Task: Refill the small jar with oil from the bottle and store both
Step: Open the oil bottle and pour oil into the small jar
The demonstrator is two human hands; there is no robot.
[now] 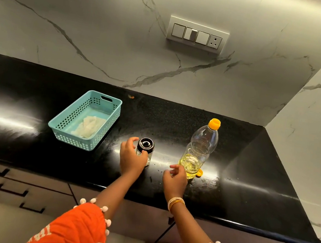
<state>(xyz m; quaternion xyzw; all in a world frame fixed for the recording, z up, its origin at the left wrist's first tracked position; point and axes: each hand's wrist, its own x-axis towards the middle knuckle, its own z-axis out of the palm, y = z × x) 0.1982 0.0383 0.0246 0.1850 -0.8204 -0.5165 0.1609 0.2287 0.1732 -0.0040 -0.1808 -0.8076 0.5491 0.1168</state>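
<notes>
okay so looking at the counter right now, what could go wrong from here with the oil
The tall oil bottle stands right beside the right hand; a careless grab could tip it. The small jar, held by the left hand, has a narrow top, so pouring may spill onto the black counter.

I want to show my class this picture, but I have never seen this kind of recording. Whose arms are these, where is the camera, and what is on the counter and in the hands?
There is no machine here: a person wears a camera on the head, so the single view looks down at their own arms. On the black counter stand a small jar with a dark lid, a capped oil bottle partly full, and a blue basket holding a pale cloth. The left hand grips the jar. The right hand is beside the bottle's base, fingers loosely curled, holding nothing.
</notes>
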